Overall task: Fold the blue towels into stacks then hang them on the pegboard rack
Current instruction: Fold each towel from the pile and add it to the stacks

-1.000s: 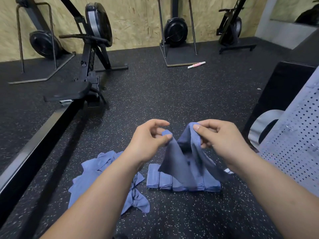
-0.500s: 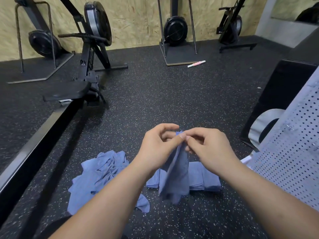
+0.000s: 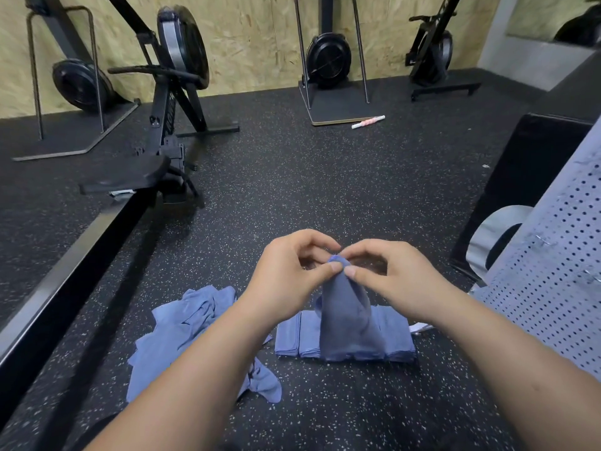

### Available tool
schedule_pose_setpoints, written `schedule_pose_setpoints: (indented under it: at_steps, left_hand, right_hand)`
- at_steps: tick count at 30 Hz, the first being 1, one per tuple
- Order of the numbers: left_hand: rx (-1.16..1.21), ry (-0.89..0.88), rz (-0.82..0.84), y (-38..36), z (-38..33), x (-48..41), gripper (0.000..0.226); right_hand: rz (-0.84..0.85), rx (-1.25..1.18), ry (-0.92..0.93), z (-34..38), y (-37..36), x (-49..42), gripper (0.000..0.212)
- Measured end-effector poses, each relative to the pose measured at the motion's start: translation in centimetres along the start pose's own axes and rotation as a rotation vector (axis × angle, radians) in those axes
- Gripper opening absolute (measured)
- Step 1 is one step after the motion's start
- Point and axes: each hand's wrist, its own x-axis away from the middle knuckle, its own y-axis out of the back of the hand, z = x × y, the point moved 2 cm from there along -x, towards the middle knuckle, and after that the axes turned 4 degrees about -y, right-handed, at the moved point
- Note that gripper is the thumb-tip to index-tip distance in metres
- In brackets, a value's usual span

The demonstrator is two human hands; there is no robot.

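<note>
The floor [image 3: 325,190] was black rubber with pale speckles and carried everything in view. A black rower [image 3: 169,102] stood at the far left, its rail running toward the near left edge. A grey pegboard [image 3: 559,271] leaned in at the right edge, well apart from the rower.

A heap [image 3: 182,333] of loose blue towels lay on the floor at near left, partly hidden by the left forearm. Just to its right, a stack [image 3: 292,336] of folded blue towels lay in a row, edges toward the camera.

One towel [image 3: 348,317] hung above that stack, gathered to a point at the top and widening downward, its lower hem level with the stack's near edge.

The left hand [image 3: 289,278] and right hand [image 3: 396,278] met at the towel's top. The fingers [image 3: 328,270] of each hand were curled, thumb against forefinger, pinching the gathered top from opposite sides; the two thumbs sat just beside each other.

A small pink-and-white stick [image 3: 368,121] lay far off on the floor, beside a machine base.
</note>
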Motion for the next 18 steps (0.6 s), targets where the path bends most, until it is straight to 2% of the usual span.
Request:
schedule_pose_setpoints:
  at_steps: [5,9,13,18]
  left_hand:
    - [-0.050,-0.023,0.041,0.3,-0.4,0.1,0.026]
    - [-0.171,-0.081,0.075,0.7,0.0,0.1,0.022]
    - [-0.233,-0.117,-0.060,1.4,0.1,0.0,0.024]
    - [-0.211,-0.130,-0.237,3.2,0.4,-0.4,0.027]
  right_hand:
    - [0.066,-0.049,-0.046,-0.6,-0.3,0.1,0.014]
    - [0.080,-0.075,-0.005,-0.9,-0.7,-0.1,0.017]
    - [0.066,-0.014,-0.005,-1.4,-0.9,-0.3,0.017]
    - [0.145,0.255,-0.036,-2.1,-0.7,-0.1,0.016]
